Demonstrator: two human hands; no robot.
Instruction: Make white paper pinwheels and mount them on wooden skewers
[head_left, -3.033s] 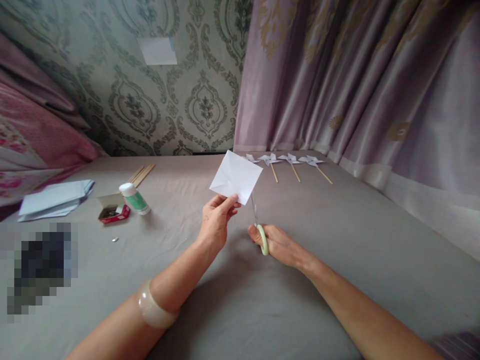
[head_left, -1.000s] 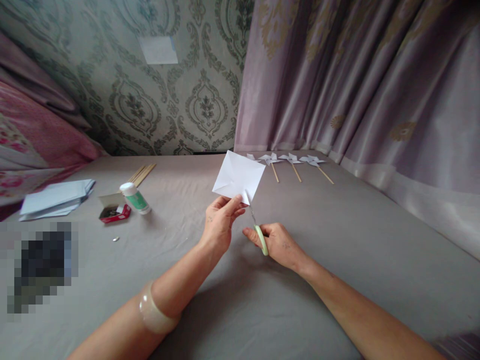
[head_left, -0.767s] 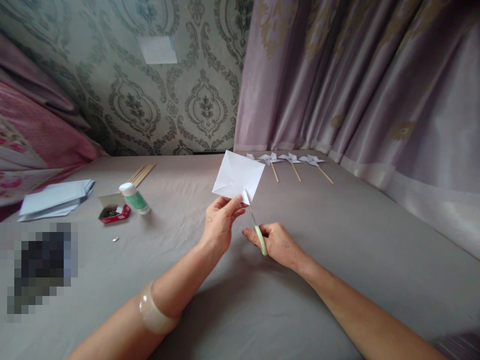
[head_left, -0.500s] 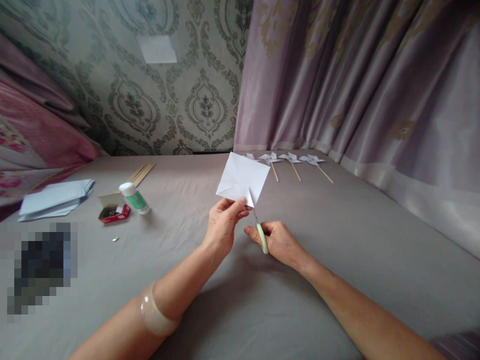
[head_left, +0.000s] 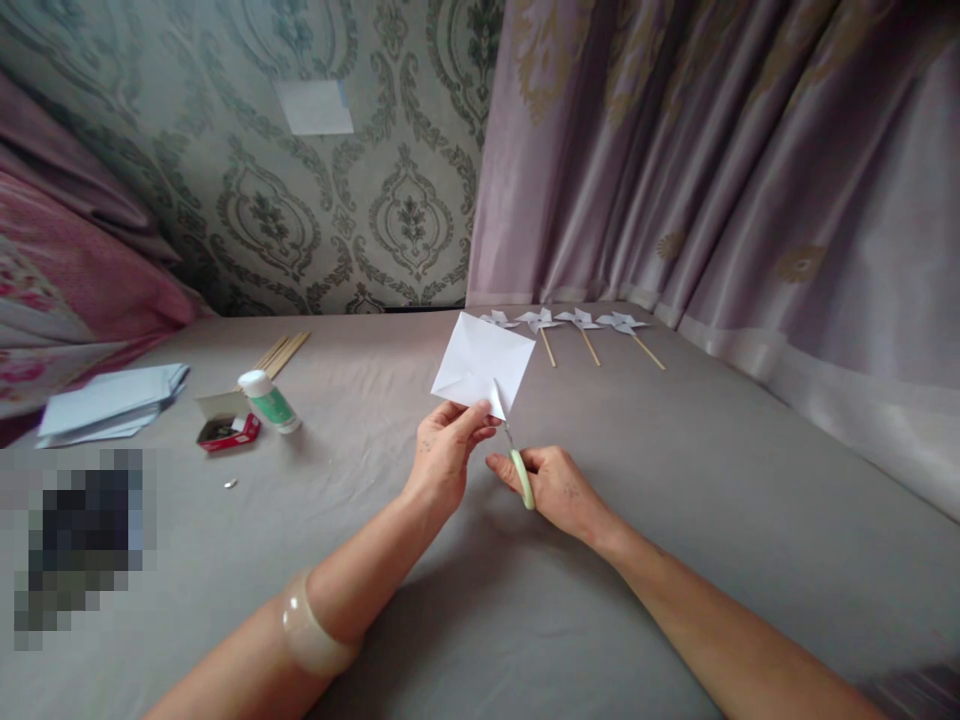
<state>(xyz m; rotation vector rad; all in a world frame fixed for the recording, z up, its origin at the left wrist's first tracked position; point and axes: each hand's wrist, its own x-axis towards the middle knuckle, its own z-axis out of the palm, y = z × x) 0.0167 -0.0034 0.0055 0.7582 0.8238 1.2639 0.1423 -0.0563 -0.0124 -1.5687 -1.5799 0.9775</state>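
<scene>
A white square of paper [head_left: 484, 355] with crease lines is pinched by its lower edge in my left hand [head_left: 444, 450], thumb on top. My right hand [head_left: 559, 490] grips a pair of scissors [head_left: 523, 480] with pale green handles. Its blades meet the paper at the lower right corner, where one blade shows over the sheet. Both hands are held above the grey cloth [head_left: 480, 620], close to each other. Most of the right fingers are hidden behind the handle.
Several paper pinwheels [head_left: 579, 321] on sticks lie at the back right. To the left are a paper stack [head_left: 112, 402], wooden sticks [head_left: 283, 352], a small red box [head_left: 229, 430], a white-and-green glue stick [head_left: 270, 402] and a small pale object [head_left: 230, 484]. Curtains [head_left: 712, 180] hang at the right.
The scissors have tipped slightly and shifted a little left with my right hand; their blade lies further up over the paper. The paper has moved slightly down. My left hand keeps its pinch.
</scene>
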